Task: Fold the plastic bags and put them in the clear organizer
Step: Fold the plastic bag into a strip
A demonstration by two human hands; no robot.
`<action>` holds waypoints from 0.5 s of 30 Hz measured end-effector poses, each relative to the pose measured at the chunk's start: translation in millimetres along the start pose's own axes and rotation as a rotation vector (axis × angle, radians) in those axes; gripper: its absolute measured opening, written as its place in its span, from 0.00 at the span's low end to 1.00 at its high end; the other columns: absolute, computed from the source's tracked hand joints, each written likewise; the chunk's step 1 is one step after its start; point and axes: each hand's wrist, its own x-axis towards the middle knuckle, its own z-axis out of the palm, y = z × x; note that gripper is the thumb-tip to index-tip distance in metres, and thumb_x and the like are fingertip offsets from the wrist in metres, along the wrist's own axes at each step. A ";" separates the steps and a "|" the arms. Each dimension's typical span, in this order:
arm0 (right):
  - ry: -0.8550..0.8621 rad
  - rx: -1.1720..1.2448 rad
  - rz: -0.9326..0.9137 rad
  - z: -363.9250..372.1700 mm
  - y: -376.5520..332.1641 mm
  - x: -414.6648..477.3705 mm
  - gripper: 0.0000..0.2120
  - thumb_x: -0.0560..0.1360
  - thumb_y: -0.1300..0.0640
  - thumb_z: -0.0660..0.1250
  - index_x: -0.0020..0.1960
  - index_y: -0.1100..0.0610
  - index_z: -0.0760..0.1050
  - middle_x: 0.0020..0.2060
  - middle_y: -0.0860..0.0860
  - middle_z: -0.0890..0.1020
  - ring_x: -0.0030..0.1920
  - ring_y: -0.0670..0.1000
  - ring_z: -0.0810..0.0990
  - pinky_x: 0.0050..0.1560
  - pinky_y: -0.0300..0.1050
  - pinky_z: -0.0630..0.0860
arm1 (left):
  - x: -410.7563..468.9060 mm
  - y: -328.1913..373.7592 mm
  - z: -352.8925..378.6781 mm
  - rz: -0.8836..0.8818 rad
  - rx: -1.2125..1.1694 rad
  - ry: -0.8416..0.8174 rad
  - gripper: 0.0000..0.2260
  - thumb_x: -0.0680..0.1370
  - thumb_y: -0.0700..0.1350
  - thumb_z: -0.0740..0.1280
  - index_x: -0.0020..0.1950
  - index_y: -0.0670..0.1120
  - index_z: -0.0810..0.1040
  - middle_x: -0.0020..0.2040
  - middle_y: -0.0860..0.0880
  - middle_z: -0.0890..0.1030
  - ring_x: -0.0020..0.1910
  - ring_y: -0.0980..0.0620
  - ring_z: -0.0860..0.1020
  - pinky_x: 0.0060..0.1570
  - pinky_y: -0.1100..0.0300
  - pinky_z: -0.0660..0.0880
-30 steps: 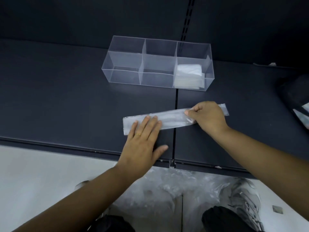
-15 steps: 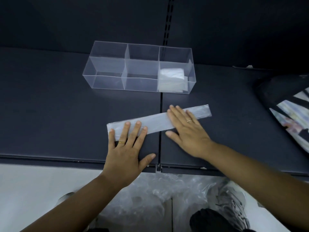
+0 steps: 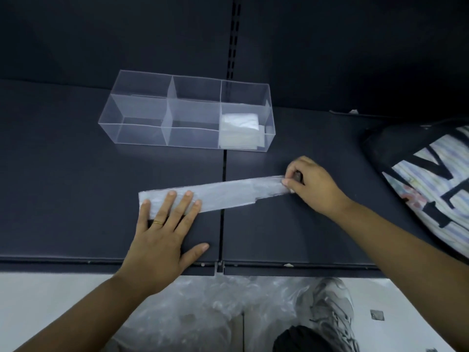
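Note:
A plastic bag (image 3: 228, 193) folded into a long narrow strip lies across the dark shelf (image 3: 76, 186). My left hand (image 3: 166, 232) presses flat on the strip's left end with straight fingers. My right hand (image 3: 311, 185) pinches the strip's right end between thumb and curled fingers. Behind the strip stands the clear organizer (image 3: 142, 115) with three compartments in a row. Its right compartment holds folded white bags (image 3: 239, 129); the left and middle ones hold nothing.
A dark bag with a striped, lettered panel (image 3: 429, 179) lies at the shelf's right. A heap of loose clear plastic bags (image 3: 198, 313) sits on the floor below the shelf edge, beside a grey shoe (image 3: 332, 316). A slotted upright (image 3: 234, 36) runs up the back wall.
My right hand went from lying flat on the strip to its right end, where it now pinches the plastic. The left hand stayed pressed on the left end.

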 end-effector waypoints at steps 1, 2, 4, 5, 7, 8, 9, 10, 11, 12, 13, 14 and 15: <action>-0.019 0.075 0.057 -2.6 -0.3 -7.6 0.08 0.73 0.59 0.71 0.39 0.51 0.74 0.39 0.45 0.76 0.38 0.41 0.74 0.42 0.34 0.70 | 2.0 -6.4 0.2 0.030 0.006 0.010 0.33 0.79 0.66 0.43 0.77 0.46 0.61 0.77 0.47 0.61 0.76 0.43 0.57 0.70 0.35 0.56; -0.048 0.150 0.128 -5.3 -0.7 -16.2 0.08 0.72 0.59 0.72 0.39 0.50 0.73 0.36 0.45 0.77 0.35 0.41 0.73 0.38 0.35 0.70 | 4.4 -13.5 -0.4 0.064 0.013 0.019 0.33 0.80 0.65 0.43 0.76 0.46 0.62 0.77 0.47 0.61 0.76 0.44 0.57 0.71 0.37 0.55; -0.147 0.306 0.294 -11.3 -4.0 -36.2 0.08 0.71 0.60 0.73 0.43 0.52 0.74 0.36 0.49 0.79 0.34 0.44 0.74 0.37 0.39 0.71 | 10.7 -25.9 -3.8 0.135 0.018 0.036 0.32 0.80 0.64 0.45 0.74 0.44 0.66 0.77 0.47 0.61 0.77 0.45 0.56 0.72 0.40 0.52; -0.215 0.398 0.373 -14.9 -7.3 -46.9 0.09 0.71 0.61 0.73 0.47 0.54 0.75 0.36 0.50 0.81 0.33 0.45 0.75 0.35 0.40 0.71 | 13.6 -29.0 -6.5 0.166 0.013 0.047 0.32 0.79 0.64 0.47 0.73 0.44 0.67 0.77 0.47 0.61 0.77 0.46 0.55 0.73 0.42 0.51; -0.347 0.575 0.505 -21.8 -17.9 -68.3 0.13 0.72 0.65 0.72 0.54 0.58 0.74 0.35 0.51 0.81 0.33 0.46 0.75 0.31 0.39 0.71 | 17.2 -21.9 -12.0 0.220 -0.022 0.055 0.33 0.78 0.65 0.50 0.73 0.42 0.67 0.77 0.47 0.60 0.77 0.47 0.53 0.74 0.46 0.49; -0.401 0.650 0.551 -25.0 -25.5 -78.3 0.14 0.72 0.66 0.71 0.55 0.60 0.74 0.34 0.51 0.81 0.33 0.47 0.74 0.30 0.38 0.70 | 17.1 -10.6 -14.0 0.247 -0.068 0.057 0.35 0.77 0.66 0.53 0.74 0.42 0.66 0.77 0.46 0.59 0.77 0.48 0.52 0.74 0.49 0.48; -0.449 0.717 0.580 -27.9 -34.5 -88.1 0.14 0.71 0.67 0.71 0.55 0.61 0.74 0.33 0.51 0.81 0.33 0.48 0.74 0.29 0.37 0.70 | 15.8 5.5 -15.3 0.279 -0.132 0.058 0.36 0.76 0.67 0.55 0.75 0.43 0.63 0.78 0.47 0.58 0.78 0.49 0.51 0.75 0.52 0.46; -0.490 0.773 0.597 -30.7 -44.6 -97.2 0.13 0.70 0.67 0.71 0.53 0.61 0.74 0.33 0.51 0.80 0.32 0.48 0.74 0.29 0.37 0.71 | 13.5 26.0 -16.5 0.314 -0.201 0.060 0.38 0.75 0.67 0.57 0.77 0.44 0.59 0.78 0.47 0.55 0.78 0.50 0.49 0.75 0.55 0.44; -0.528 0.822 0.599 -33.0 -55.5 -105.0 0.13 0.69 0.66 0.72 0.52 0.60 0.74 0.33 0.51 0.80 0.32 0.47 0.75 0.29 0.36 0.72 | 10.4 48.2 -17.6 0.338 -0.265 0.062 0.39 0.75 0.67 0.57 0.78 0.45 0.54 0.78 0.48 0.53 0.77 0.52 0.47 0.74 0.58 0.43; -0.564 0.868 0.588 -35.2 -65.5 -111.2 0.14 0.67 0.65 0.73 0.50 0.60 0.74 0.33 0.51 0.79 0.32 0.47 0.76 0.29 0.36 0.72 | 7.1 69.7 -19.1 0.342 -0.333 0.070 0.38 0.76 0.66 0.57 0.78 0.46 0.51 0.78 0.50 0.51 0.77 0.54 0.47 0.74 0.60 0.42; -0.602 0.915 0.571 -37.0 -74.6 -115.7 0.14 0.65 0.64 0.74 0.49 0.59 0.74 0.33 0.50 0.79 0.32 0.46 0.76 0.30 0.36 0.73 | 3.5 88.2 -22.1 0.326 -0.420 0.088 0.36 0.77 0.64 0.57 0.78 0.47 0.51 0.78 0.52 0.51 0.77 0.56 0.48 0.74 0.61 0.44; -0.637 0.960 0.546 -39.0 -83.0 -118.2 0.15 0.64 0.62 0.75 0.47 0.58 0.75 0.33 0.51 0.79 0.32 0.46 0.77 0.30 0.36 0.73 | 1.2 101.6 -27.4 0.296 -0.535 0.119 0.32 0.78 0.60 0.58 0.77 0.47 0.54 0.77 0.54 0.54 0.76 0.58 0.51 0.74 0.62 0.48; -0.661 0.999 0.507 -41.2 -90.4 -118.5 0.14 0.64 0.60 0.76 0.47 0.57 0.76 0.34 0.51 0.79 0.32 0.45 0.77 0.30 0.36 0.73 | -0.1 109.6 -34.6 0.254 -0.685 0.145 0.28 0.78 0.54 0.59 0.76 0.47 0.60 0.75 0.55 0.60 0.74 0.59 0.57 0.73 0.63 0.54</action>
